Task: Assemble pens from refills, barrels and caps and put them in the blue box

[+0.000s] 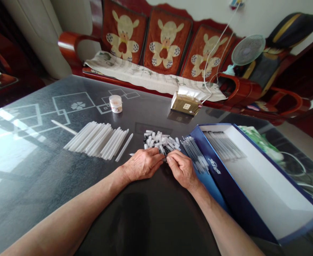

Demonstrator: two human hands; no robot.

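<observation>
My left hand [145, 164] is closed, its fingers curled near the front of a pile of pen caps [156, 138], white and clear with some black parts. A pale pen barrel [131, 154] pokes out behind that hand; its rest is hidden by the fingers. My right hand [182, 169] pinches with thumb and forefinger, almost meeting the left fingertips; whatever sits in the pinch is hidden. To the left lies a row of white, translucent pen barrels [92, 140]. Right of the caps is a bundle of thin pen refills [195, 153].
A blue box [249, 199] with a white inside holds more refills [223, 144] at its far end. Farther back stand a small round tub [116, 104] and a tissue box [185, 103]. Beyond the dark glossy table [65, 177] is a wooden sofa [73, 44] with bear-patterned cushions.
</observation>
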